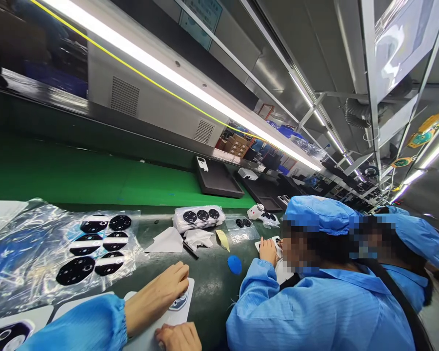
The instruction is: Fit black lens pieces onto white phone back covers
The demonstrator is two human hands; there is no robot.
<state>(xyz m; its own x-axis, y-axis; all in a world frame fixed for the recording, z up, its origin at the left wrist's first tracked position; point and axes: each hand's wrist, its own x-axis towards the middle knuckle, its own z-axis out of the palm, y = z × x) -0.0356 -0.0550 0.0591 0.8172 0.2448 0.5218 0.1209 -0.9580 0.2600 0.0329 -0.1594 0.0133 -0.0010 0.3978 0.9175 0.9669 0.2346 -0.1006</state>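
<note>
A white panel [172,316] lies at the near edge of the bench [208,287].
Leftmost, black discs [75,271] lie on plastic film [40,263]; next, the left hand [172,283] bends over the panel, the right hand [181,336] curls beside it, and whether either grips I can't tell. The panel looks light, stiff, slick and scratchable: best held by its edges. Farther right lies a blue disc [234,264].

I list on my feed: bright-blue sleeve [82,324], white panel [173,314], and black discs [75,271] with pale specks, some crossed by white stripes. I also record a bright green surface [69,170], dark green worktop [209,290], pale yellow slip [223,240], solid blue disc [234,264] and a co-worker's finely striped blue jacket [314,314].
</note>
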